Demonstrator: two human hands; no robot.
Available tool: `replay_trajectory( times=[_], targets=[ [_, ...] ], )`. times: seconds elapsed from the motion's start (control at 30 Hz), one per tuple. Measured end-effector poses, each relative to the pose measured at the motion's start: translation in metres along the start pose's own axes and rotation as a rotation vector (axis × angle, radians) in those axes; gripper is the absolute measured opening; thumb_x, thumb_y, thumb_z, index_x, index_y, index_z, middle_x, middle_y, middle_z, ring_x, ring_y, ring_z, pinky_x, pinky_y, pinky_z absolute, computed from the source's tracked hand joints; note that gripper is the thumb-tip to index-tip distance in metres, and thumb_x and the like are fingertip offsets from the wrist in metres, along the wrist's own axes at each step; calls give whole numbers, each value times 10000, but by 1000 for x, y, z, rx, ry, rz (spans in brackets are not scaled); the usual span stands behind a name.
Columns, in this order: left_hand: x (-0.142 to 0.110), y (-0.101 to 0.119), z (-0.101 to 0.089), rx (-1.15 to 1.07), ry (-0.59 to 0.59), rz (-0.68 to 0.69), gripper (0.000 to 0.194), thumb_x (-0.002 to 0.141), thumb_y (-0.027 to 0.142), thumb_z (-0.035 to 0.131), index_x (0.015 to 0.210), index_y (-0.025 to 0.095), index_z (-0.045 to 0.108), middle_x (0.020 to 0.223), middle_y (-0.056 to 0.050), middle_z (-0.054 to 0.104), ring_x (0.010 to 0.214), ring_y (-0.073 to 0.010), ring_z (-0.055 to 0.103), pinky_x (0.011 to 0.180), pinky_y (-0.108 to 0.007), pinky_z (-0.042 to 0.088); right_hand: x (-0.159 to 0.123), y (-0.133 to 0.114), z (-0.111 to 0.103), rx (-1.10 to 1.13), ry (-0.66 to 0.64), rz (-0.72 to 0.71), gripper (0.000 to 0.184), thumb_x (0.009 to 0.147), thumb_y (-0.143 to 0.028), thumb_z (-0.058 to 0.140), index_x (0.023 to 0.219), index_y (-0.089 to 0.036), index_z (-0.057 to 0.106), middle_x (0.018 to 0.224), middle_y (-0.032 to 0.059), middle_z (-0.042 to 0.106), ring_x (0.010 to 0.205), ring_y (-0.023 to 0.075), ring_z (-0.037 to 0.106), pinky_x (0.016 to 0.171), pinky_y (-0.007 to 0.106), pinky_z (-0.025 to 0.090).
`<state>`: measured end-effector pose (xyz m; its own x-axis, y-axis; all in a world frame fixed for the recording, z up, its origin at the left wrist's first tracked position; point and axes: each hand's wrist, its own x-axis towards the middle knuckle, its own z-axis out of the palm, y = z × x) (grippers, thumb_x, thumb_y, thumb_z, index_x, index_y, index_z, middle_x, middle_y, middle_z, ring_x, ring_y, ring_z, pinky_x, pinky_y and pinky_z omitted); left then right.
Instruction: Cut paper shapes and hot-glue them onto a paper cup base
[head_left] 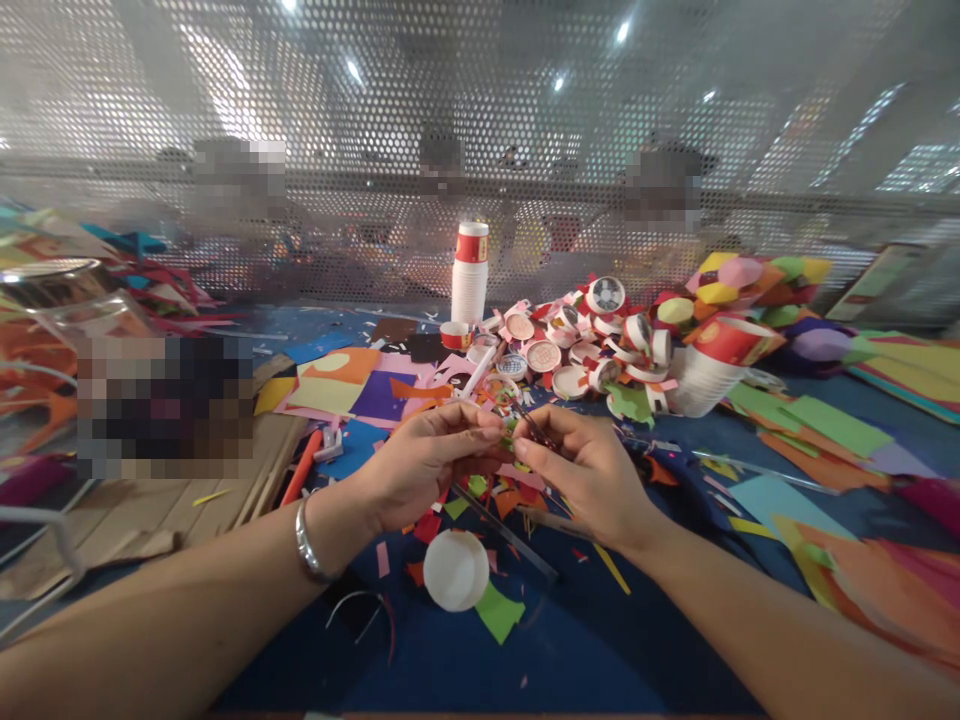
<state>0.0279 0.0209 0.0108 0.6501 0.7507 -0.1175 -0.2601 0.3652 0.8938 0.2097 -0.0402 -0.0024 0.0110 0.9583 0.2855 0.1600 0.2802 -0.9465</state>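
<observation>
Over the middle of the blue table, my left hand (427,460) and my right hand (592,470) meet, fingertips nearly touching. Both are closed in a pinch. A thin dark tool (531,418) sticks out from the fingers of my right hand; its kind is unclear. Between the fingertips is a small green bit (509,436), too small to name, and what my left fingers grip is mostly hidden. Below my hands lie a round white cup base (455,570), a green paper scrap (499,611) and a long thin dark strip (510,537).
A heap of cut cup bottoms (544,356) lies beyond my hands. A stack of paper cups (469,285) stands behind; tilted cups (712,370) lean right. Coloured paper sheets (840,435) spread rightward. Cardboard (255,470) and an orange pen-like stick (302,467) lie left. A perforated screen (480,110) stands behind.
</observation>
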Motion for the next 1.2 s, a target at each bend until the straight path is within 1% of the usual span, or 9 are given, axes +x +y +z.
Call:
replay_trajectory(
  times=[0.13,0.27,0.37,0.53,0.73,0.83,0.97,1.07,1.2],
  targets=[
    [1,-1,-1,15,9,28,156,791,184,801,867,128,677,855,-15,705,771,-125,716,801,-256,582,0,1,-1,14,-5,-7,120,862,-285,670,828,-177,629,620,-60,491,531,72,378,483,227,299],
    [1,-2,-2,39,2,47,174,787,198,808,870,129,672,825,-19,721,766,-128,725,795,-256,587,0,2,-2,50,-6,-7,98,879,-271,668,842,-187,636,636,-67,493,524,64,355,480,232,281],
    [0,-2,-3,99,-11,58,205,774,212,821,866,133,656,811,-16,721,778,-143,734,805,-276,588,0,4,-3,56,-7,-15,90,884,-262,666,839,-188,641,656,-62,510,546,66,381,496,233,296],
    [-2,-4,-4,187,-38,59,217,793,237,809,862,134,631,784,-19,718,745,-118,722,765,-240,571,-1,4,-3,39,4,-7,100,891,-271,662,838,-188,646,650,-58,514,557,71,403,510,233,321],
    [1,-4,-3,204,54,128,280,742,230,843,881,146,615,759,21,689,710,-119,720,735,-252,576,-2,-1,-2,-60,67,-56,138,901,-312,646,848,-185,641,668,-37,544,575,86,452,514,231,360],
    [2,-5,-2,269,80,176,325,722,247,858,889,148,596,730,18,695,679,-119,709,721,-263,577,-5,0,0,-103,52,-73,141,896,-318,653,879,-179,643,657,-33,563,560,91,479,506,230,390],
    [-2,-6,0,342,33,193,379,755,243,832,1007,161,561,762,-6,723,730,-135,711,771,-296,573,-7,5,3,-92,13,-64,154,885,-324,667,931,-178,649,749,9,649,650,128,583,594,259,485],
    [-5,-5,3,333,8,204,414,773,239,813,1056,176,517,798,-19,735,781,-157,717,822,-338,568,-7,4,4,-83,26,-63,142,884,-320,664,915,-182,647,746,12,661,644,130,591,581,257,491],
    [-7,-3,6,314,4,223,452,765,232,814,1061,193,475,784,-19,741,779,-185,730,813,-364,571,-7,0,4,-76,35,-61,122,878,-302,670,910,-186,645,704,-4,645,609,117,577,550,242,481]
  ],
)
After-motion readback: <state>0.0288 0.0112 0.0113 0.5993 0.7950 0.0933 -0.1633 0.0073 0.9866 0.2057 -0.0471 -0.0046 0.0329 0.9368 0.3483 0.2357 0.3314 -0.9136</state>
